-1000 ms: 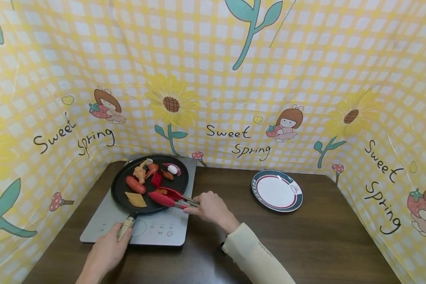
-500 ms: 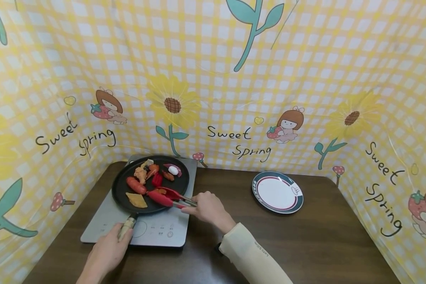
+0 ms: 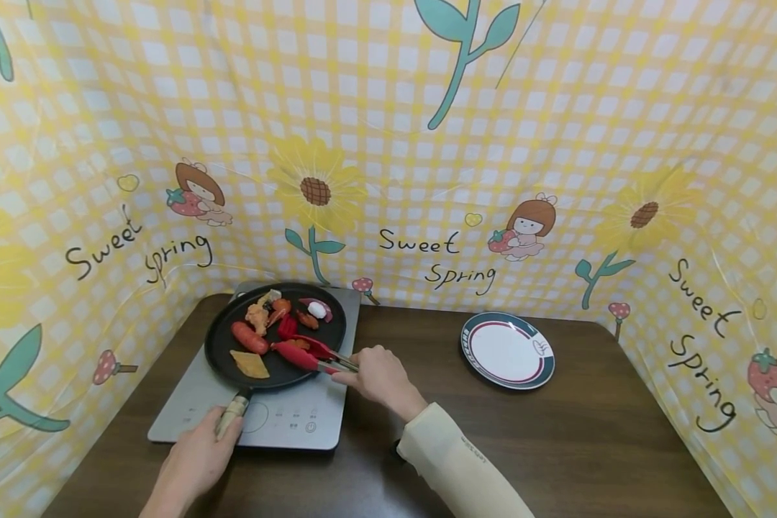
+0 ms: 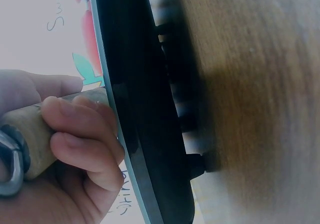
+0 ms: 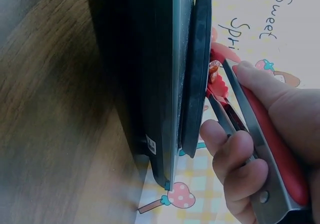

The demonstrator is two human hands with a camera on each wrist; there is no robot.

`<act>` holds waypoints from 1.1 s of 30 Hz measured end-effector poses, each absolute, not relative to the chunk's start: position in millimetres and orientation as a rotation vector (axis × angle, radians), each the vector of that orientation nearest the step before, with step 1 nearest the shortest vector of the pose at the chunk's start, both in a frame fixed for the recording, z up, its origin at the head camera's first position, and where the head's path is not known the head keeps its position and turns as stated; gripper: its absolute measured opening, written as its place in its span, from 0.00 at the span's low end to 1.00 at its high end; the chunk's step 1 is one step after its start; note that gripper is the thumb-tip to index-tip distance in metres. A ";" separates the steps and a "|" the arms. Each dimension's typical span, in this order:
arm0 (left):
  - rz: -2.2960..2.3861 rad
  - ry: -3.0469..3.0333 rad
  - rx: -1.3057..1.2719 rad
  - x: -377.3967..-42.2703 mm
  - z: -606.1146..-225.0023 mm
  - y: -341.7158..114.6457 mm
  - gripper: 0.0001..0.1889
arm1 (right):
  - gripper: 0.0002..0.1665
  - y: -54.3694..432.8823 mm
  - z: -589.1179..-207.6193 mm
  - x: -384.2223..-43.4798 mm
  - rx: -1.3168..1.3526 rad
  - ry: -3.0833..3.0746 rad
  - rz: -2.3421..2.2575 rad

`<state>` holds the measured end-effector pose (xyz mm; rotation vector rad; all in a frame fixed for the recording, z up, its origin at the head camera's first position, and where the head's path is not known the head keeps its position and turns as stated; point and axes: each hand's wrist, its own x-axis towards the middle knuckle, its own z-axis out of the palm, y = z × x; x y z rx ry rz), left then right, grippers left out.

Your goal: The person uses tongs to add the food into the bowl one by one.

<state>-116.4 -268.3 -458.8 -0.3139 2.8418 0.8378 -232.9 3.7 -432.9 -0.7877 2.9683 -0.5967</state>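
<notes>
In the head view my left hand [image 3: 197,457] grips the tan pan handle [image 3: 233,415]; the left wrist view shows the fingers curled round that handle [image 4: 32,134]. My right hand [image 3: 385,381] holds red-tipped metal tongs [image 3: 296,357] over the right front of the round black pan [image 3: 223,342]. Between the tong heads lies a small orange-brown food piece [image 3: 299,344], partly hidden; the right wrist view shows this piece [image 5: 214,70] there too. Beside the tongs lie a red sausage [image 3: 249,338], a yellowish square slice [image 3: 250,365] and a red piece [image 3: 288,327].
The pan sits on a silver induction cooker [image 3: 181,417] with touch controls. A white plate [image 3: 505,351] with a dark green rim stands on the right of the brown table [image 3: 557,446]. Further back in the pan are a fried drumstick [image 3: 257,316] and several other food pieces.
The tongs have turned slightly, and their near head has shifted up around the orange-brown piece. My left hand and the pan look unmoved.
</notes>
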 end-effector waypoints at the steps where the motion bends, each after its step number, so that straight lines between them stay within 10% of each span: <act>1: 0.837 2.846 -0.313 -116.5 -459.2 -268.3 0.37 | 0.25 3.5 -433.3 -233.5 -0.792 2.972 -0.589; 33: 0.855 2.820 -0.322 -116.4 -456.7 -268.3 0.37 | 0.31 -14.0 -433.7 -232.9 -0.687 3.037 -0.646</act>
